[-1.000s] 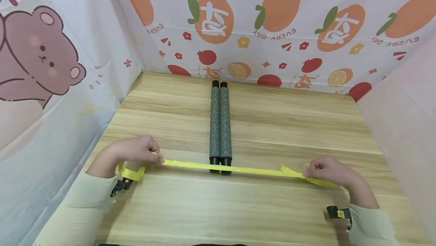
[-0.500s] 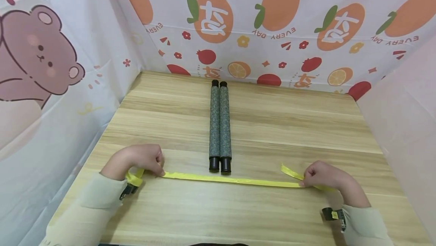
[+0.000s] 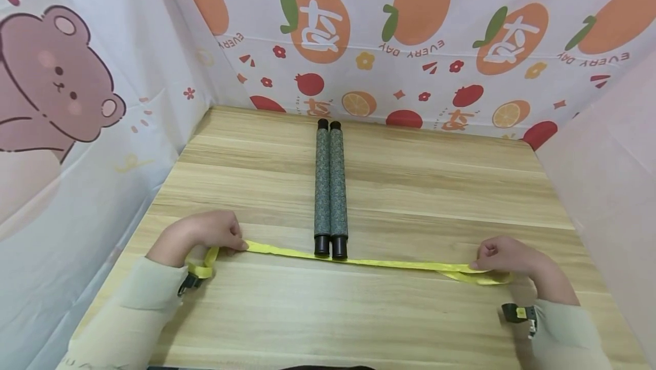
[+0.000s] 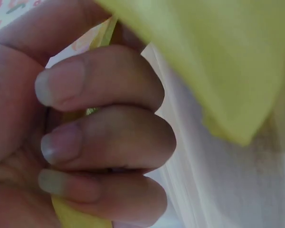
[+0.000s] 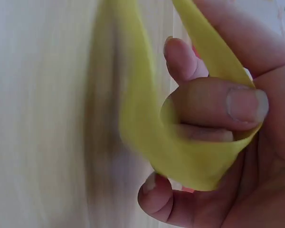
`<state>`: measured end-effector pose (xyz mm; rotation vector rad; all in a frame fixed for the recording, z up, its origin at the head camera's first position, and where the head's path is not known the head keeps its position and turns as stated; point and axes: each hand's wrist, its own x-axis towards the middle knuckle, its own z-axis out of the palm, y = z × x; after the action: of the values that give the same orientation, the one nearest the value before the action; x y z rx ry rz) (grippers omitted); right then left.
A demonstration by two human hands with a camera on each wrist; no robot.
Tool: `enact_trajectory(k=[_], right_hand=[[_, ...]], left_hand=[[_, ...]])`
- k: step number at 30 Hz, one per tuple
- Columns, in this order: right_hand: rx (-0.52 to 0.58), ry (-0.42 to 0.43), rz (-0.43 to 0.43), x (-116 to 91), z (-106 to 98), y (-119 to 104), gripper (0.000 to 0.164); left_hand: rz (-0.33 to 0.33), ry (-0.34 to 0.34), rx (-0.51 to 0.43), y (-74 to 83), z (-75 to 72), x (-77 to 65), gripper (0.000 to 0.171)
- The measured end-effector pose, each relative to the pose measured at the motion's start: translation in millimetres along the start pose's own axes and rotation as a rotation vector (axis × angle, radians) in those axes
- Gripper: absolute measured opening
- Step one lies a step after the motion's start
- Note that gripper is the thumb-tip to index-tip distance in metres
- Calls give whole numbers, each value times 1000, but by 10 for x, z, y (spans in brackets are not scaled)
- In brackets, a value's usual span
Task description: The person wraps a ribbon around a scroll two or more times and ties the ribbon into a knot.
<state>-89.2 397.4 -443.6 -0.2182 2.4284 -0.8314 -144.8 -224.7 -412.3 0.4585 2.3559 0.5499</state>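
Note:
A yellow ribbon [image 3: 389, 263] stretches almost straight between my two hands, low over the wooden table. My left hand [image 3: 215, 230] pinches it near one end, and a loose tail hangs below that wrist. In the left wrist view the fingers [image 4: 109, 137] curl in, with ribbon passing behind them. At the other end my right hand [image 3: 507, 255] pinches the ribbon, whose spare length loops back beneath it. The right wrist view has this loop [image 5: 180, 164] running across the curled fingers. Two grey-green speckled rods [image 3: 330, 188] with black ends lie side by side; the ribbon passes at their near ends.
The wooden table [image 3: 451, 188] is bounded at the back by a fruit-print cloth [image 3: 384, 74]. A bear-print cloth [image 3: 143, 28] hangs at the left, and a pale cloth [image 3: 610, 148] at the right.
The ribbon first moved toward me off the rods' near ends, then back up to them. My right hand has shifted right, and its loose ribbon end now folds under as a loop.

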Motion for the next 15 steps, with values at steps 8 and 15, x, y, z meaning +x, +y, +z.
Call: enact_trajectory(k=[8, 15], right_hand=[[-50, 143, 75, -5, -131, 178, 30], [-116, 202, 91, 10, -165, 287, 31]], left_hand=[[-15, 3, -22, -48, -41, -6, 35], [-5, 72, -38, -172, -147, 4, 24]])
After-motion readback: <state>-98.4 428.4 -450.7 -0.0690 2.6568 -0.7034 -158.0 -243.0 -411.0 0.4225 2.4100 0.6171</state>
